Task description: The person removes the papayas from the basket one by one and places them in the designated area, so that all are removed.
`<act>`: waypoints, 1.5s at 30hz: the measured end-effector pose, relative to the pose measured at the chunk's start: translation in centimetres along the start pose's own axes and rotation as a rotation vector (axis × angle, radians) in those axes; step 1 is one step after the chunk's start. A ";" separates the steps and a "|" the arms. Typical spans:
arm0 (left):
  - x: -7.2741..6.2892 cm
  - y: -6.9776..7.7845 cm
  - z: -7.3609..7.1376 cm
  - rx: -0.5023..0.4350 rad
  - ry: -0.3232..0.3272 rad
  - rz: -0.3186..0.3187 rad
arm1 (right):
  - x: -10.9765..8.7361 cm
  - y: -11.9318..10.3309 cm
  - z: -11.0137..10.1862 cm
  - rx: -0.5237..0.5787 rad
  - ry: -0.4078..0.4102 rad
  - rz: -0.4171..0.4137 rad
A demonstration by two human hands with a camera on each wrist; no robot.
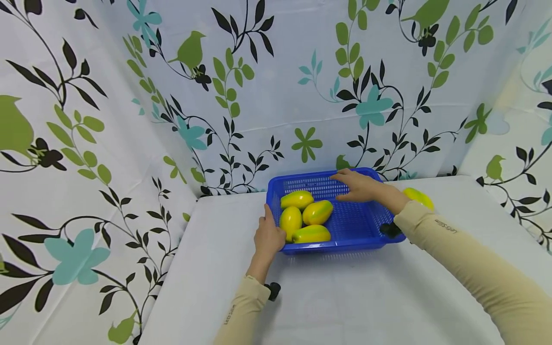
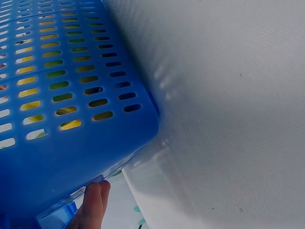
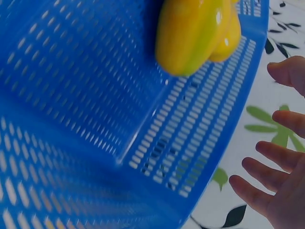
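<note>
A blue plastic basket (image 1: 336, 247) with slotted walls stands on the white table. Several yellow mangoes (image 1: 317, 212) tinged with green lie in its left half. My left hand (image 1: 268, 235) grips the basket's left rim near the front corner; in the left wrist view its fingers (image 2: 93, 202) show at the rim. Over the basket's far right part is my right hand (image 1: 355, 186), fingers spread and holding nothing. The right wrist view has that hand (image 3: 281, 171) by the rim, apart from the mangoes (image 3: 190, 38) inside.
Another yellow-green mango (image 1: 418, 197) lies on the table right of the basket, partly hidden behind the right forearm. The white-covered table (image 1: 207, 249) extends around the basket. A patterned cloth (image 1: 276, 96) with leaves and birds hangs behind and at both sides.
</note>
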State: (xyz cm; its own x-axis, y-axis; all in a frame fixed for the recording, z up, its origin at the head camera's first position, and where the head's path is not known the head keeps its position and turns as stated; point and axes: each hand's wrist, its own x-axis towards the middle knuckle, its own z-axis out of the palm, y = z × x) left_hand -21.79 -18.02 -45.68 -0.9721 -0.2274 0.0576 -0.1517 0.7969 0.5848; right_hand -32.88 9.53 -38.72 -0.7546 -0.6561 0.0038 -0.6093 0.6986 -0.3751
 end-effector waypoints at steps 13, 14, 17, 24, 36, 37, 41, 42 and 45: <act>-0.2 -0.1 0.0 0.013 0.001 0.008 | 3.1 -1.9 3.1 0.091 -0.131 0.005; -0.2 -0.1 0.0 0.013 0.004 0.012 | 3.2 -2.0 3.2 0.106 -0.136 0.006; 0.0 -0.1 -0.2 0.014 0.016 0.013 | 3.8 -2.2 3.3 0.147 -0.145 0.005; 0.2 -0.3 -0.4 0.012 0.005 -0.001 | 5.2 -2.4 3.9 0.178 -0.163 0.008; -0.2 -0.1 -0.4 0.033 -0.002 -0.006 | 8.5 -3.7 6.3 0.190 -0.189 0.016; -0.2 -0.1 -0.3 0.032 0.000 -0.005 | 8.5 -3.8 6.4 0.190 -0.188 0.017; -0.3 0.1 -0.3 0.036 0.005 -0.009 | 8.8 -3.7 6.8 0.200 -0.177 0.028; -0.3 0.1 -0.3 0.036 0.006 -0.011 | 8.9 -3.7 7.0 0.200 -0.171 0.026; -0.3 0.2 -0.3 0.039 0.012 -0.011 | 9.2 -3.5 7.3 0.194 -0.160 0.033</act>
State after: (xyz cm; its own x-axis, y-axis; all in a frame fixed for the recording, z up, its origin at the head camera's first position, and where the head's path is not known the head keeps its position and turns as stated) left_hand -21.48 -18.02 -45.32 -0.9681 -0.2430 0.0608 -0.1698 0.8153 0.5536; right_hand -35.90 -1.06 -44.12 -0.7159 -0.6815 -0.1521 -0.5155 0.6627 -0.5432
